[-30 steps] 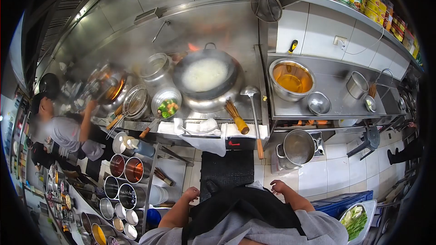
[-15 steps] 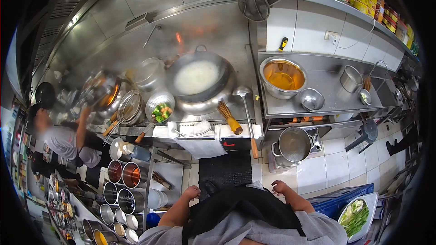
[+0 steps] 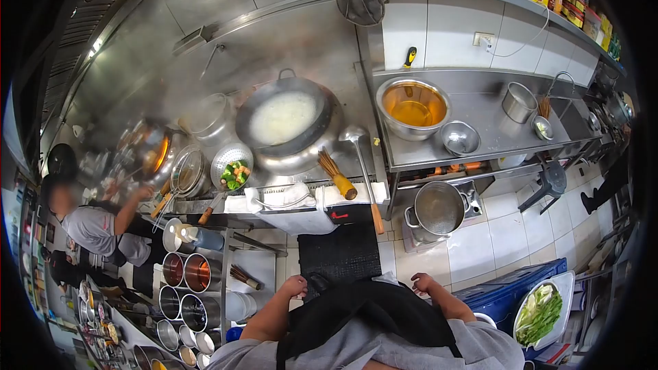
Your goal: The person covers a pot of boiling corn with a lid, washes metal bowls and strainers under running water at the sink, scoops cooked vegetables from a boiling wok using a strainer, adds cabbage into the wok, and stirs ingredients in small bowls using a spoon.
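Note:
Both of my hands hang low at my sides in front of the dark apron, away from the stove. My left hand (image 3: 295,286) is empty, its fingers loosely bent, near the black floor mat (image 3: 336,253). My right hand (image 3: 423,283) is empty too, with fingers apart, above the tiled floor. Ahead, a large wok (image 3: 248,127) of steaming whitish liquid sits on the burner. To its left, a perforated ladle (image 3: 219,159) holds broccoli and other pieces (image 3: 236,173). A long-handled ladle (image 3: 363,164) and a bamboo brush (image 3: 338,177) lie to the wok's right.
A steel bowl of amber liquid (image 3: 415,115) stands on the right counter beside a small bowl (image 3: 460,138). A stockpot (image 3: 440,209) sits low on the right. Leafy greens (image 3: 540,315) lie in a white tray. At far left, a co-worker (image 3: 92,229) stands by sauce pots (image 3: 197,272).
My view has shifted slightly right, so the wok and counter sit further left and the shelf higher. The co-worker's arm has moved. My hands stay low and empty.

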The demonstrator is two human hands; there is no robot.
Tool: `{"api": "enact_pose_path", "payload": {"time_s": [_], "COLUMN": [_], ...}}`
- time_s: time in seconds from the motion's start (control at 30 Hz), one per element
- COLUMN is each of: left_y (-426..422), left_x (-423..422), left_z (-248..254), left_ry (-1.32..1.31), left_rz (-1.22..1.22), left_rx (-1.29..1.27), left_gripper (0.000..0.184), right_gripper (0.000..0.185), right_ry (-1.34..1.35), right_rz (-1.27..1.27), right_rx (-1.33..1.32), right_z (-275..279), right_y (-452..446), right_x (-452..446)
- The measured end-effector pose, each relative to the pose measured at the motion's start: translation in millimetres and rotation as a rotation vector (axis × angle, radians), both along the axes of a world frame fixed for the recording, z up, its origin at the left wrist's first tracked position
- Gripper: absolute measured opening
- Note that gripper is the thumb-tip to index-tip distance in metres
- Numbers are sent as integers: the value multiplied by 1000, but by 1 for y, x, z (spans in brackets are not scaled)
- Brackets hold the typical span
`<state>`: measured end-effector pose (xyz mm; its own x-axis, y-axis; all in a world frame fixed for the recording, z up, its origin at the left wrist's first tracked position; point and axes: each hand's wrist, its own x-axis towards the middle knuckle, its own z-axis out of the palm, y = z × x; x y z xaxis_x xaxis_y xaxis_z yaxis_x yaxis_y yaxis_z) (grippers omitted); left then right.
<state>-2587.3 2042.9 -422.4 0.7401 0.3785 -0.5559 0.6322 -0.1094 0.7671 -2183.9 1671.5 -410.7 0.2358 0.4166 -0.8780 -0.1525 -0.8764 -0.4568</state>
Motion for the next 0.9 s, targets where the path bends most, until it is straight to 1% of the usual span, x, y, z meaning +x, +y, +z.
{"api": "enact_pose_path", "payload": {"time_s": [0.03,0.07,0.1,0.17,0.2,0.27,0.3,0.33,0.4,0.43,0.47,0.5,0.53,0.6,0.7,0.73,0.8,0.9], "left_y": [-3,-3,-4,-5,-3,0,-1,-1,-5,-8,-8,-10,-13,-13,-14,-15,-15,-16], "left_x": [9,11,12,12,8,-2,-8,-15,-16,-10,-13,-17,-21,-38,-51,-52,-55,-59], "left_z": [17,20,23,25,17,7,5,3,14,34,31,27,24,2,-15,-20,-24,-19], "left_ry": [85,171,169,179,178,75,74,-14,-102,70,242,241,147,54,-105,-27,49,-20], "left_rz": [155,310,311,265,267,11,16,15,18,72,128,133,115,103,94,67,42,-50], "left_rx": [-131,-262,-261,-181,-181,77,77,54,31,-28,-88,-90,-57,-25,-61,-27,9,-42], "left_gripper": [18,18,18,19,19,19,19,20,20,20,21,21,21,21,22,21,21,20], "right_gripper": [45,45,45,46,46,45,45,45,42,42,41,41,41,41,42,42,42,43], "right_ry": [-1,2,4,13,22,8,-5,-5,-11,-12,-17,-22,-23,-19,-8,-9,-11,-22], "right_rz": [-1,2,7,2,-3,16,33,37,32,37,51,66,72,78,68,73,83,105], "right_rx": [1,-1,-2,-6,-12,-8,-6,-6,-10,-11,0,10,9,8,2,2,4,11], "right_z": [0,0,0,0,1,5,7,9,13,14,14,14,14,18,16,16,20,19], "right_y": [-1,-1,-1,0,1,3,6,8,13,14,15,17,19,22,25,26,27,29], "right_x": [0,-1,0,0,0,0,0,0,-1,-1,-1,-2,-1,-3,-3,-2,-2,-3]}}
